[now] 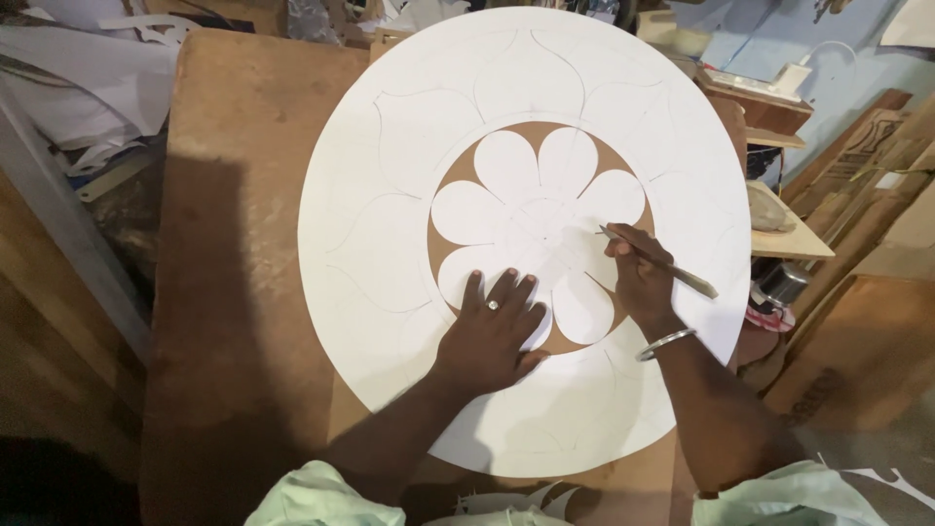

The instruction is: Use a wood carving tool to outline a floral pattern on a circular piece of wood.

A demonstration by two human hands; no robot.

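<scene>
Here, a large round white board (pixel 390 244) lies flat on a brown wooden table (pixel 243 195), filling most of the middle of the scene. Faint petal outlines run around its broad outer band. At its centre a white flower shape (pixel 506 195) with rounded petals sits inside a brown circle (pixel 450 168), where the table colour shows between the petals.

The person's left hand (pixel 492 336) rests palm down on the near-left part of the flower, fingers spread and flat, gripping nothing; it presses on the lower petals where they meet the outer band. A ring (pixel 493 305) shows on one finger.

The right hand (pixel 638 278) is just to the right of the left one, near the right side of the flower. It is closed around a thin metal tool (pixel 662 265), held like a pen. The tool's tip points far-left and meets the white flower near its middle, while its other end sticks out to the right past the hand. A metal bangle (pixel 667 343) circles the right wrist.

Pale green sleeves (pixel 321 497) show at the near edge. Loose white sheets (pixel 88 68) lie to the far left, and wooden boards (pixel 857 341) and shelves crowd the right side.
</scene>
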